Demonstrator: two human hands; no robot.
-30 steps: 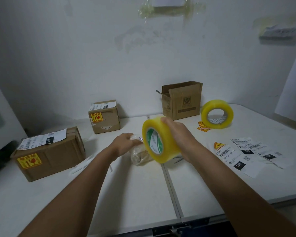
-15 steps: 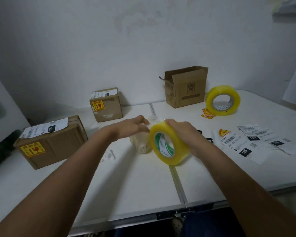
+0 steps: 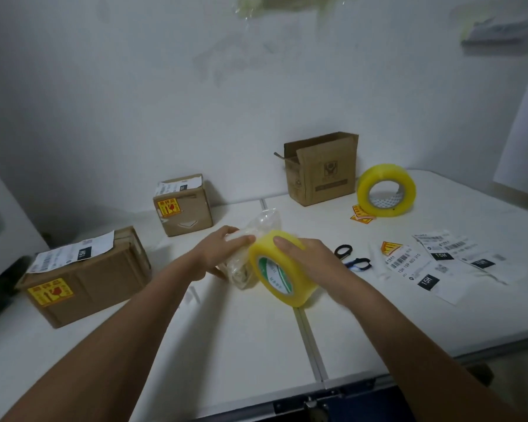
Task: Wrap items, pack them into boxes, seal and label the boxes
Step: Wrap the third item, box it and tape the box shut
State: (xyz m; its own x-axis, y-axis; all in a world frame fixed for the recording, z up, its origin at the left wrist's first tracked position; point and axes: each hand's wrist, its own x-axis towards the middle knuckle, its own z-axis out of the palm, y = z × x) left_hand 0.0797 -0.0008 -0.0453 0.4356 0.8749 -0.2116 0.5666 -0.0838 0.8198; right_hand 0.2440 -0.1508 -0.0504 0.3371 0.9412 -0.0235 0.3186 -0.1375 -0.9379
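Table (image 3: 409, 324) is carrying everything; clock directions below are taken in the head view from the wrapped item at centre.

Big sealed box (image 3: 86, 278) is sitting at 9 o'clock, well apart, label and yellow sticker already on. Open box (image 3: 320, 172) is standing at 1 o'clock near the wall, flaps up; judging that's the target for the item. Small sealed box (image 3: 183, 205) is at 11 o'clock, also labelled. Spare tape roll (image 3: 386, 190) is standing on edge just right of the open box.

Tape roll (image 3: 282, 268) in hand is touching the item on its 3 o'clock side, core facing down-left toward the camera. Right hand (image 3: 310, 257) is gripping it over the top, fingers curled across the outer band. Can't tell whether a tape end is already stuck down.

Item (image 3: 250, 248) is a clear plastic-wrapped bundle lying on the table, long axis running roughly 1 to 7 o'clock. Left hand (image 3: 223, 251) is pressing on it from 9 o'clock, fingers extended along the top and reaching toward the roll; thumb side is hidden.

Key relation: roll is right of the item, holding hand is left, so tape would be running across the short axis, left to right. Left hand is nearer the item; right is nearer the scissors (image 3: 352, 258), lying just beside it at 3 o'clock. Labels (image 3: 418, 272) are spread further out at 3 o'clock, loose stickers (image 3: 361, 214) at 2.
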